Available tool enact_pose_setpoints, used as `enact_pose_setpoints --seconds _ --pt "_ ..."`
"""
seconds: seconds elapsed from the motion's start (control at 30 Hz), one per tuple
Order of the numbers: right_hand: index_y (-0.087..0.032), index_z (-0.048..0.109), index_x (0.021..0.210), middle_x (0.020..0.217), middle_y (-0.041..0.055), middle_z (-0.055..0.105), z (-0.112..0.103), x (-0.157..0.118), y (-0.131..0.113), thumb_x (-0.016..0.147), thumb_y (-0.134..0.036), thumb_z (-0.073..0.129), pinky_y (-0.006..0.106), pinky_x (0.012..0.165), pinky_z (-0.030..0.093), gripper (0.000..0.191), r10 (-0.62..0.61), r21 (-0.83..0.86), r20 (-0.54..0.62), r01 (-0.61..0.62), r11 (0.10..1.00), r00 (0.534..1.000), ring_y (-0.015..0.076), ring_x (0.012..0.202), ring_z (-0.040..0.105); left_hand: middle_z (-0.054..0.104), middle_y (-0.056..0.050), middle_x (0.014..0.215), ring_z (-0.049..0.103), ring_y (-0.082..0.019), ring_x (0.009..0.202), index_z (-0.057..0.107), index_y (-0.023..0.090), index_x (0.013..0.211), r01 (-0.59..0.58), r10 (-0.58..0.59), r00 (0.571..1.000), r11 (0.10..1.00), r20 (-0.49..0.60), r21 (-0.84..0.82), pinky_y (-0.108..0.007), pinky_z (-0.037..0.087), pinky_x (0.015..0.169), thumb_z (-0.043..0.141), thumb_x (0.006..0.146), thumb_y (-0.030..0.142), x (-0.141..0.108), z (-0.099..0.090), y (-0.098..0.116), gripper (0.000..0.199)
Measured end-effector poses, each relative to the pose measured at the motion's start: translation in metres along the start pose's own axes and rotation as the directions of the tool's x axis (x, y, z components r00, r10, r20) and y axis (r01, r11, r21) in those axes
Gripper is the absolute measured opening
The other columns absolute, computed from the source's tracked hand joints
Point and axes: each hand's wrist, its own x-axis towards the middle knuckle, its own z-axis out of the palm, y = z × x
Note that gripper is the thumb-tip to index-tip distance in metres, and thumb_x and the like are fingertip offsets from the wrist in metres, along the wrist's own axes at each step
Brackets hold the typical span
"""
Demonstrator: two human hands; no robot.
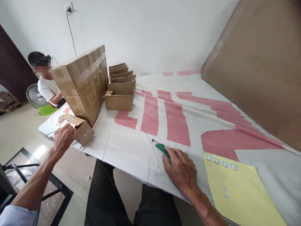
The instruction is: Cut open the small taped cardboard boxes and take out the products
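At the table's left edge, my left hand is closed on the near side of a small cardboard box. The box is tilted, and its upper flap is partly raised; my fingertips are partly hidden. On the right, my right hand rests low over the white and red cloth, closed around a green utility knife. The knife's metal tip points away to the left, and its rear end is under my fingers.
Taped cartons stand stacked behind the small box. Several open cardboard boxes line up beside them. A yellow sheet with small labels lies at right, below a big carton. Another person sits near a fan.
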Motion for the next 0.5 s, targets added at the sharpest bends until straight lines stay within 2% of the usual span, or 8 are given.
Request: enact_pose_setpoints --seconds 0.1,0.2,0.27,0.33,0.37,0.4,0.43,0.5 --pt "-0.017 0.07 0.124 0.115 0.0151 0.074 0.0 0.0 0.0 0.101 -0.024 0.053 0.044 0.084 0.051 0.029 0.007 -0.002 0.006 -0.007 1.0 1.0 0.0312 0.101 0.067 0.073 -0.011 0.086 0.071 -0.025 0.079 0.071 0.022 0.076 -0.115 0.116 0.993 0.991 0.005 -0.074 -0.037 0.052 0.072 0.044 0.106 0.037 -0.03 -0.006 0.051 0.043" --pt "-0.019 0.069 0.126 0.116 0.0143 0.074 -0.002 0.001 -0.001 0.1 -0.024 0.055 0.044 0.086 0.051 0.03 0.015 0.007 0.021 -0.015 1.0 1.0 0.0314 0.104 0.066 0.076 -0.008 0.089 0.073 -0.023 0.085 0.072 0.025 0.078 -0.232 0.226 0.973 0.949 -0.049 -0.212 -0.037 0.057 0.083 0.048 0.108 0.046 -0.044 -0.014 0.077 0.044" --pt "-0.019 0.069 0.126 0.117 0.014 0.074 -0.003 0.002 -0.002 0.101 -0.024 0.053 0.043 0.087 0.051 0.03 0.011 0.01 0.019 -0.011 1.0 1.0 0.0309 0.104 0.067 0.077 -0.009 0.102 0.074 -0.026 0.097 0.075 0.025 0.089 -0.22 0.158 0.967 0.913 -0.199 -0.345 -0.04 0.059 0.093 0.055 0.105 0.051 -0.042 -0.016 0.071 0.037" --pt "-0.02 0.068 0.126 0.117 0.0136 0.074 -0.004 0.002 -0.003 0.102 -0.024 0.052 0.043 0.087 0.05 0.029 0.011 0.01 0.015 -0.011 1.0 1.0 0.0301 0.104 0.067 0.075 -0.013 0.118 0.071 -0.032 0.114 0.076 0.022 0.105 -0.097 -0.063 0.952 0.865 -0.299 -0.493 -0.048 0.057 0.104 0.064 0.098 0.054 -0.032 -0.012 0.052 0.035" --pt "-0.02 0.068 0.126 0.118 0.0134 0.074 -0.004 0.003 -0.003 0.103 -0.023 0.051 0.042 0.088 0.05 0.028 0.012 0.008 0.015 -0.012 1.0 1.0 0.0299 0.104 0.067 0.073 -0.015 0.125 0.069 -0.035 0.12 0.076 0.02 0.112 -0.01 -0.177 0.946 0.819 -0.27 -0.573 -0.052 0.055 0.108 0.067 0.094 0.056 -0.025 -0.006 0.04 0.041" --pt "-0.02 0.067 0.126 0.117 0.0131 0.074 -0.004 0.003 -0.003 0.103 -0.023 0.051 0.042 0.088 0.05 0.028 0.014 0.006 0.016 -0.014 1.0 1.0 0.0298 0.104 0.067 0.073 -0.016 0.129 0.068 -0.037 0.123 0.075 0.018 0.117 0.075 -0.26 0.947 0.751 -0.19 -0.656 -0.054 0.054 0.109 0.07 0.089 0.059 -0.019 0.0 0.029 0.049" --pt "-0.02 0.067 0.126 0.117 0.013 0.074 -0.004 0.003 -0.003 0.103 -0.023 0.051 0.042 0.089 0.05 0.028 0.013 0.003 0.017 -0.013 1.0 1.0 0.0298 0.104 0.067 0.073 -0.018 0.13 0.069 -0.038 0.123 0.074 0.017 0.121 0.144 -0.297 0.951 0.67 -0.085 -0.729 -0.055 0.055 0.108 0.072 0.085 0.062 -0.013 0.008 0.02 0.057" --pt "-0.019 0.067 0.126 0.116 0.0132 0.074 -0.004 0.003 -0.003 0.103 -0.022 0.052 0.043 0.089 0.05 0.028 0.007 -0.002 0.018 -0.007 1.0 1.0 0.0299 0.104 0.067 0.076 -0.018 0.127 0.072 -0.038 0.118 0.073 0.014 0.125 0.218 -0.276 0.959 0.552 0.071 -0.805 -0.053 0.058 0.103 0.073 0.08 0.07 -0.007 0.024 0.009 0.071"
